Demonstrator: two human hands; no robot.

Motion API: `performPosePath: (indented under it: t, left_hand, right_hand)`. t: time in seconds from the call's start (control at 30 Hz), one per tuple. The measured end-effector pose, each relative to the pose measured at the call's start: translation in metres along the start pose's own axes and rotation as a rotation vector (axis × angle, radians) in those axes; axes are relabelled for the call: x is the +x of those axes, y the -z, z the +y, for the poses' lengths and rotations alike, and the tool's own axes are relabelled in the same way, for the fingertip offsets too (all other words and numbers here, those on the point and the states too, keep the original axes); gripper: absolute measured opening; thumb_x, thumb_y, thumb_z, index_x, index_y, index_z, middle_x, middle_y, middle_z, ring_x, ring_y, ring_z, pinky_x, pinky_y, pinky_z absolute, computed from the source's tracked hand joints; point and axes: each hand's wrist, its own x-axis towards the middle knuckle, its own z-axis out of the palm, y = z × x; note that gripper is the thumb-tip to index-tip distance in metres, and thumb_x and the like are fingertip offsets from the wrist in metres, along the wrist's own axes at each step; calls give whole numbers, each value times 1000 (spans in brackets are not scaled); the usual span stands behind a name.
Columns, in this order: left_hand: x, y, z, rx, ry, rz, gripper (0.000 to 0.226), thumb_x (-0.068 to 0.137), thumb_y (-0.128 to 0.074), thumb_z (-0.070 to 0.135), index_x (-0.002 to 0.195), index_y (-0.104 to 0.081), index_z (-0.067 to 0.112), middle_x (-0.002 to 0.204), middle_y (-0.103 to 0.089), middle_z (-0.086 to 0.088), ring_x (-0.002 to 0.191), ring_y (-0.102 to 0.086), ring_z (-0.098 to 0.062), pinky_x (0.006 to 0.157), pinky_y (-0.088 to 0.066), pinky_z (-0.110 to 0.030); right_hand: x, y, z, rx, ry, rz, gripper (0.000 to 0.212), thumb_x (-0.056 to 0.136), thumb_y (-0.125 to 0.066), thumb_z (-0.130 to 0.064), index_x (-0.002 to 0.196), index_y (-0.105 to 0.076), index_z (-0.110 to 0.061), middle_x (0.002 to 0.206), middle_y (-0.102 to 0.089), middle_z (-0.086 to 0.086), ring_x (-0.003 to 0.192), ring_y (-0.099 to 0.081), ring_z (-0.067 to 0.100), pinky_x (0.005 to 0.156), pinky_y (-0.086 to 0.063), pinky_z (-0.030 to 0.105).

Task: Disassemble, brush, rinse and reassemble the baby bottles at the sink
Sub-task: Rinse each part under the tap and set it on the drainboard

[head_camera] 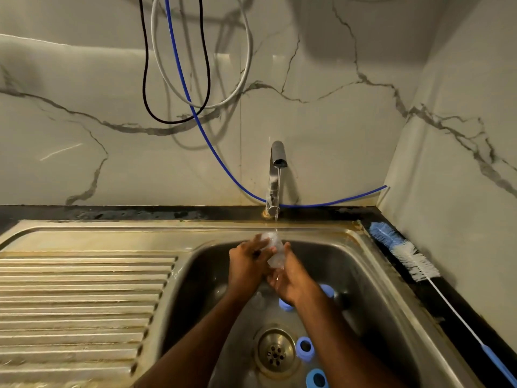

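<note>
Over the steel sink basin (372, 278), both hands hold a clear plastic bottle part (272, 249) under the thin stream running from the tap (277, 175). My left hand (247, 267) grips it from the left. My right hand (291, 278) wraps it from the right and below. Blue screw rings lie in the basin: one (305, 349) beside the drain, one (317, 379) at the bottom edge, and blue parts (327, 291) half hidden behind my right wrist. A blue-and-white bottle brush (405, 253) lies on the right counter.
A ribbed steel drainboard (78, 298) fills the left side. The drain strainer (275, 352) sits in the basin's front. Blue, black and grey hoses (195, 107) hang on the marble wall behind the tap. The brush's long handle (475, 336) runs along the dark counter edge at the right.
</note>
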Motion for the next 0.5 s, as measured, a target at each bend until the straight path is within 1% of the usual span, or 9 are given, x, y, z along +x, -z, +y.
performPosePath:
  t: [0.07,0.13,0.17,0.2,0.27,0.33,0.37,0.43,0.5]
  left_hand:
    - [-2,-3,-3,113,-78,-35,29,94,-69,20,122,-69,13,115,-65,13,98,-64,9,78,-45,-1]
    - [-1,-2,-8,292,-205,-92,34,98,-64,24,131,-65,19,138,-54,7,114,-55,-2,86,-37,-1]
    - [1,-2,-11,367,-276,-116,37,100,-61,24,136,-61,21,144,-50,5,117,-50,-6,89,-35,-4]
    - [4,-1,-13,426,-330,-135,41,101,-59,26,141,-56,22,148,-49,3,119,-46,-8,93,-39,-10]
    - [6,-2,-12,477,-318,-159,50,103,-54,33,151,-42,25,149,-49,-1,120,-44,-11,98,-45,-25]
    - [7,-4,-10,430,-199,-182,57,105,-47,38,158,-29,25,148,-45,-4,125,-43,-13,102,-38,-23]
    - [7,-5,-9,374,-145,-187,59,105,-45,39,159,-25,24,148,-44,-5,127,-45,-14,104,-37,-22]
    - [10,-10,-9,251,-97,-185,60,105,-47,38,159,-25,22,149,-48,-8,130,-51,-14,107,-42,-26]
    - [10,-11,-5,129,-87,-179,54,103,-54,32,153,-33,26,138,-61,-9,115,-61,-1,96,-51,-19]
  right_hand:
    - [3,4,1,50,-34,-15,57,96,-55,-54,131,-58,-8,115,-71,24,109,-69,35,89,-57,44]
    - [4,7,0,157,-61,-38,58,95,-59,-52,133,-57,-8,117,-70,23,108,-70,35,78,-60,43]
    - [3,6,-1,209,-67,-52,57,93,-62,-49,133,-57,-8,117,-70,23,106,-70,34,72,-60,42]
    - [3,5,-1,239,-63,-57,56,92,-65,-46,133,-57,-8,116,-70,23,105,-70,34,69,-60,42]
    - [3,1,-2,234,-33,-37,53,92,-67,-42,132,-57,-9,120,-68,23,109,-67,36,76,-60,43]
    - [4,-1,-4,193,9,-4,50,92,-66,-39,131,-57,-8,123,-66,24,114,-65,37,90,-56,45]
    - [4,-2,-6,181,26,-2,50,93,-65,-38,131,-57,-8,123,-66,24,114,-64,36,92,-55,45]
    - [3,-1,-8,151,50,-3,48,95,-61,-38,130,-58,-6,122,-67,23,114,-64,35,91,-54,44]
    - [2,3,-9,131,56,-13,47,97,-58,-39,130,-58,-6,121,-67,23,115,-64,35,96,-52,45]
